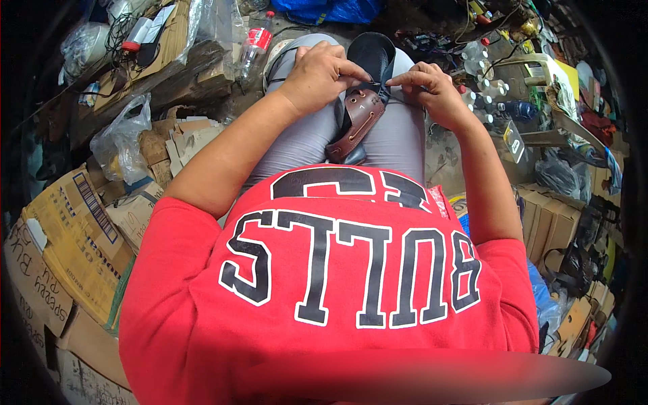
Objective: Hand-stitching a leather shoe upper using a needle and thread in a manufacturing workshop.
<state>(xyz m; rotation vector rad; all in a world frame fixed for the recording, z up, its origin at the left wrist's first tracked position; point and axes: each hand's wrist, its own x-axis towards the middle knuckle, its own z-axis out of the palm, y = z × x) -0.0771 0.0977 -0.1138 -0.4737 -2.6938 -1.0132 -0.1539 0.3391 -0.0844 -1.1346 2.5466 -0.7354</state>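
Note:
A dark shoe (375, 55) with a brown leather strap piece (358, 121) lies lengthwise between my knees on my grey trousers. My left hand (322, 73) rests on the shoe's left side, fingers curled and pinching at its edge near the strap. My right hand (432, 88) is at the shoe's right side, thumb and forefinger pinched together just beside the strap's top; whatever thin thing they grip is too small to make out. My red shirt fills the lower half of the view.
Flattened cardboard boxes (74, 236) pile up at my left, with a clear plastic bag (121, 138) and a plastic bottle (255, 46) beyond. Several small bottles (486, 84) stand at the right. More boxes (550, 223) and dark clutter crowd the right edge.

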